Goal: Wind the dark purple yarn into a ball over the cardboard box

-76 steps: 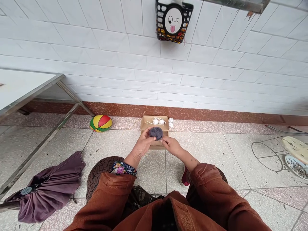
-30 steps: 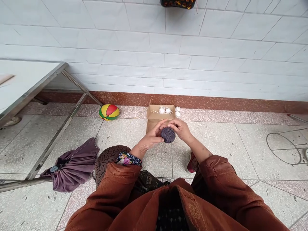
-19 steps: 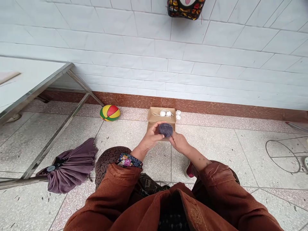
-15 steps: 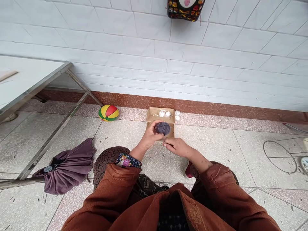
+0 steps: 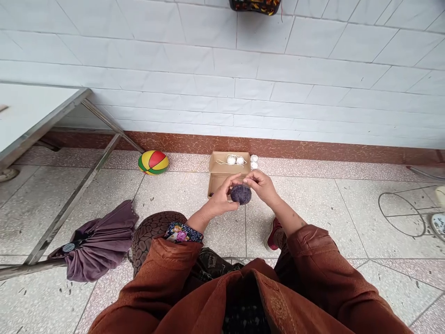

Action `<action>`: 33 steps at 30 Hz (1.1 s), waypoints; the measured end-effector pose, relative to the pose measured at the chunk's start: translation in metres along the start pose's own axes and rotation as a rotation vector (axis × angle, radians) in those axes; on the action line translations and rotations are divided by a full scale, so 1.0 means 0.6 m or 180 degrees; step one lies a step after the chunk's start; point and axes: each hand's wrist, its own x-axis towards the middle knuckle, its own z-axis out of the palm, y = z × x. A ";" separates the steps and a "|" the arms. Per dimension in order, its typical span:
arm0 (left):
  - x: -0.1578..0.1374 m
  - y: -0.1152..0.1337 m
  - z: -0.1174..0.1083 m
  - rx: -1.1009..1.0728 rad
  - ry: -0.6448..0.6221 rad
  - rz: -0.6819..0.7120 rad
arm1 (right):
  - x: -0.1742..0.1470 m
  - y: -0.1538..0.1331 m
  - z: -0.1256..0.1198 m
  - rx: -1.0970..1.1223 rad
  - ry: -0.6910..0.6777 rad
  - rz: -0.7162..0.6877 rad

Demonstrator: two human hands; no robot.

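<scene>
A dark purple-grey ball of yarn [image 5: 240, 194] is held in my left hand [image 5: 221, 195], with the fingers behind it and the thumb at its near side. At the far side of the ball, my right hand [image 5: 261, 185] pinches a strand of the same yarn between thumb and fingers. Just beyond my hands an open cardboard box [image 5: 217, 180] sits on the floor, partly hidden by them. Two small white yarn balls [image 5: 235, 160] with loose thread lie in its lid part. More white balls [image 5: 254, 162] rest on the floor against the box's right side.
A colourful ball [image 5: 153, 162] lies by the wall near a metal-framed table [image 5: 85, 95]. Folded purple fabric, seemingly an umbrella [image 5: 100, 246], is on the floor at left. On the right stands a wire frame [image 5: 399, 215]. A dark patterned object [image 5: 255, 5] shows at the top.
My right hand has moved from the near side of the yarn ball up to its far side, still pinching the strand. The yarn ball is slightly lower and further right.
</scene>
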 end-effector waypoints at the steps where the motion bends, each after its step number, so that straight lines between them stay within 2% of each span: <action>1: 0.000 0.001 -0.001 -0.0197 0.0056 0.0030 | -0.001 0.009 0.008 0.0097 0.0005 0.0181; 5: 0.001 0.003 -0.003 -0.1021 0.0415 -0.0053 | -0.018 0.030 0.043 0.0168 -0.0250 0.0637; 9: 0.008 -0.007 -0.006 -0.1201 0.1008 -0.0011 | -0.046 0.014 0.058 -0.0137 -0.0697 0.0611; 11: 0.014 -0.016 -0.010 -0.0937 0.1251 0.0026 | -0.058 -0.007 0.051 -0.0220 -0.1009 0.0313; 14: 0.020 -0.027 -0.019 -0.0097 0.1516 0.0061 | -0.067 -0.041 0.027 0.0059 -0.1500 -0.0013; 16: 0.019 -0.030 -0.023 0.0615 0.1603 0.0105 | -0.061 -0.057 0.006 0.0349 -0.1415 -0.0050; 19: 0.010 -0.027 -0.023 0.1174 0.1295 0.0105 | -0.037 -0.062 -0.020 0.0560 -0.0700 -0.0162; 21: 0.001 -0.022 -0.019 0.1001 0.0786 -0.0011 | -0.016 -0.056 -0.029 0.0494 -0.0311 -0.0254; 23: -0.007 -0.018 -0.011 0.0620 0.0235 -0.0127 | 0.001 -0.045 -0.028 0.0318 -0.0138 -0.0315; 25: -0.012 -0.014 -0.004 0.0217 -0.0187 -0.0144 | 0.012 -0.031 -0.020 0.0171 -0.0093 -0.0298; 28: -0.016 -0.007 0.004 -0.0402 -0.0469 -0.0144 | 0.013 -0.008 0.000 0.0075 -0.0167 -0.0043; 33: -0.016 0.007 0.006 -0.1159 -0.0303 -0.0386 | -0.008 0.029 0.033 -0.0086 -0.0440 0.0371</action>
